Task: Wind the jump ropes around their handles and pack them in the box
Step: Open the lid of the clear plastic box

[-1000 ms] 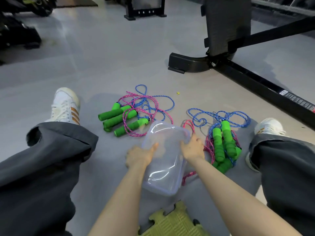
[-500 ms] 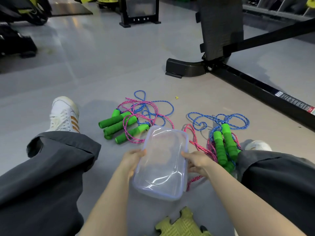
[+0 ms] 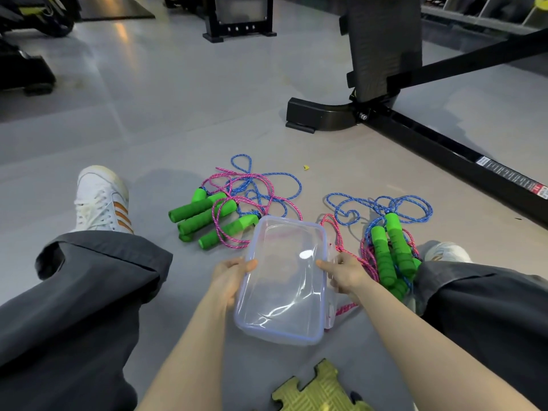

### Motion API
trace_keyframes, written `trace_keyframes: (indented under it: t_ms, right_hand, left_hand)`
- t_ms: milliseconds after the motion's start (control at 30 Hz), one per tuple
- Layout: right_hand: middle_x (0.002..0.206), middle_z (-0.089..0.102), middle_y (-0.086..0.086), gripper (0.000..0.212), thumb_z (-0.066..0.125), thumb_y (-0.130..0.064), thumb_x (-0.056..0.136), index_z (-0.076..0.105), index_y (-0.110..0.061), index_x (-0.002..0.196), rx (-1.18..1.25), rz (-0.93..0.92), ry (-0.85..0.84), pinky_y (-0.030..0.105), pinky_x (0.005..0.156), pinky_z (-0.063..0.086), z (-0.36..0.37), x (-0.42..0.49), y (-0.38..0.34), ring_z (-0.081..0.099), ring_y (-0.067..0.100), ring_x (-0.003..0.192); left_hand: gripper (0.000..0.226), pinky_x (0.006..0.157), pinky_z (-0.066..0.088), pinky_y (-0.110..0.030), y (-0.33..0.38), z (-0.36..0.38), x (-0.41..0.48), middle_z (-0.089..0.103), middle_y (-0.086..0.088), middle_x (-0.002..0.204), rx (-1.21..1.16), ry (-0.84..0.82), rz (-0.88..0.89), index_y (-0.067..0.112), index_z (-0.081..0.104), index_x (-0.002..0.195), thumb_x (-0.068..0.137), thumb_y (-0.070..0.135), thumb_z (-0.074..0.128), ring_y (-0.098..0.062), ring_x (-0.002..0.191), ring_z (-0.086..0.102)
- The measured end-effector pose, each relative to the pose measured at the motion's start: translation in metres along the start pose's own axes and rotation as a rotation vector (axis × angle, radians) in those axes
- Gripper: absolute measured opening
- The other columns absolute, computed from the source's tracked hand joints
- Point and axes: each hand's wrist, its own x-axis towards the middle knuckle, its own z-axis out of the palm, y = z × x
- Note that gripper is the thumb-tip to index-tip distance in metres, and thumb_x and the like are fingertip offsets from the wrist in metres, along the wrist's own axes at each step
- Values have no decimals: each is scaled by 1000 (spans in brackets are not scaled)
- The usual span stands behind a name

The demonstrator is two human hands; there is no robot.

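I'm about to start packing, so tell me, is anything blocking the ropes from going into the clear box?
Yes: the box looks closed, with its clear lid on top. The left hand and right hand grip its sides. The jump ropes lie loose, unwound, on the floor.

We've got both bare forearms stretched out in front, angling in toward each other. Our left hand [image 3: 228, 280] and right hand [image 3: 344, 272] sit level, palms facing in, thumbs pointing at each other, fingers curled round in a two-sided grip.
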Motion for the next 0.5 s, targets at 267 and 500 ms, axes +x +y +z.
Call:
trace_keyframes:
  t_ms: [267,500]
  right_hand:
    - [60,47,8,27,65,-20,87,42,-6,91,14,30,20,27,45,42,-1,-4,0,41,19,48]
    - [112,59,16,67,62,-59,79,52,-1,111,-799,383,-289,40,82,50,-29,-26,-49,61,32,102]
  left_hand:
    - [32,51,38,-14,17,9,-6,46,2,66,216,177,309,16,49,71,73,-3,74,-14,60,43]
    - [47,84,48,-34,23,3,3,60,-7,102,604,243,227,15,52,95,67,41,81,-25,92,60]
